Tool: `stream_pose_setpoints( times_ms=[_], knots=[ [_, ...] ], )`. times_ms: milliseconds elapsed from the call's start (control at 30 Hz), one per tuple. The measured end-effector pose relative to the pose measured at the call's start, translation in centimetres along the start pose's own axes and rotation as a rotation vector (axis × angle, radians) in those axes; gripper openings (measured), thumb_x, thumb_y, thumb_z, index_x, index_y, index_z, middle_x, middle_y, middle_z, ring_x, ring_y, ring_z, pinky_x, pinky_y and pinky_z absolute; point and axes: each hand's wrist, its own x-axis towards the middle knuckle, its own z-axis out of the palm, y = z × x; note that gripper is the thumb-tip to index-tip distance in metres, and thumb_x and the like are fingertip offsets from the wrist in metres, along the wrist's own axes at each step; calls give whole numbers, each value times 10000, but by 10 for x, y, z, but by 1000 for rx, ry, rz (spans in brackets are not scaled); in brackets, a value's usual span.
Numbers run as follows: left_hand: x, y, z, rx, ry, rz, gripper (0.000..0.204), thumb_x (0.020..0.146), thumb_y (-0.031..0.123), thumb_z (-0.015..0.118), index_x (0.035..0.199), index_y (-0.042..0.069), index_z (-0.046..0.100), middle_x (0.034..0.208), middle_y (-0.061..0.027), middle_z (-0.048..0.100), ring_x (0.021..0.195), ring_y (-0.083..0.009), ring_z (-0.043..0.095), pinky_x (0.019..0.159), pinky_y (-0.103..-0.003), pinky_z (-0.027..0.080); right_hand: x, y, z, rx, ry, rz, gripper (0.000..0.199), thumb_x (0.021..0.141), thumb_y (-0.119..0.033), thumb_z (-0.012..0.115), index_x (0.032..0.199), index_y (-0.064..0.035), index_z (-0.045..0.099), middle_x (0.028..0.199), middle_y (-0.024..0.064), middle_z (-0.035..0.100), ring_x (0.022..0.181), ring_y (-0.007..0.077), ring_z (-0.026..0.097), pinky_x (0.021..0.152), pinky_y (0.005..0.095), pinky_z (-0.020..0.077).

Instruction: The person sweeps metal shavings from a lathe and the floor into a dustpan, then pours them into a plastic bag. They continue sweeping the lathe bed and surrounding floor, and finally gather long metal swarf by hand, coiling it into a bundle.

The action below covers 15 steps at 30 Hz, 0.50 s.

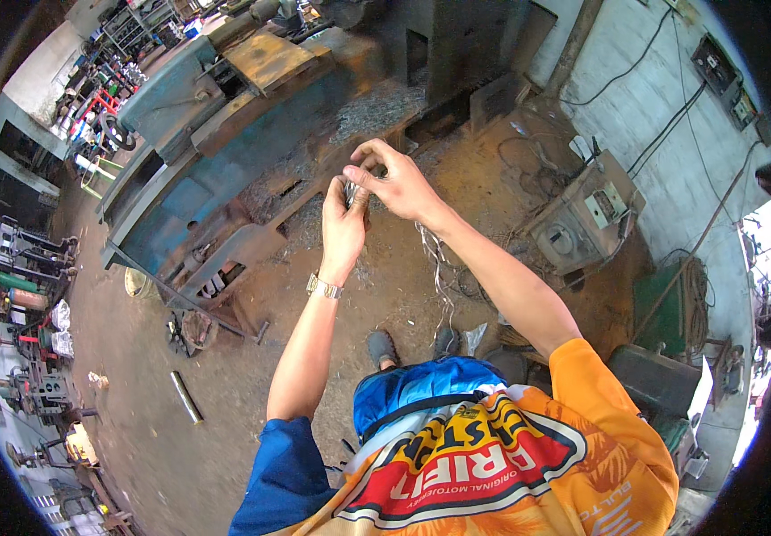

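My left hand (343, 228) and my right hand (396, 185) meet in front of me, both closed with fingers bent inward. Between them is a small bundle of thin, silvery metal strands (351, 190), partly hidden by the fingers. A wristwatch (324, 287) with a metal band is on my left wrist. Long, curly silver-grey strands (440, 277) hang or lie below my right forearm; whether they join the bundle in my hands I cannot tell. Just beyond my hands, a heap of metal shavings (372, 118) rests on the big machine.
A large blue, rusty machine (251, 138) stretches across the far side. To the right stands a worn metal box with a dial (573, 232), with cables around it. A metal bar (186, 397) lies on the floor at left. Shelves and equipment (24, 250) line the left wall.
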Motion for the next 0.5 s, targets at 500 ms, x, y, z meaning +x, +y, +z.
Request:
stream_pose_setpoints(
  times_ms=[500],
  knots=[
    [2, -18, 22, -253, 29, 101, 357, 1040, 348, 465, 1229, 51, 408, 1092, -62, 501, 959, -137, 487, 817, -289, 438, -8, -9, 27, 153, 287, 134, 451, 996, -437, 518, 1051, 8, 570, 913, 114, 601, 842, 181, 556, 784, 324, 459]
  ],
)
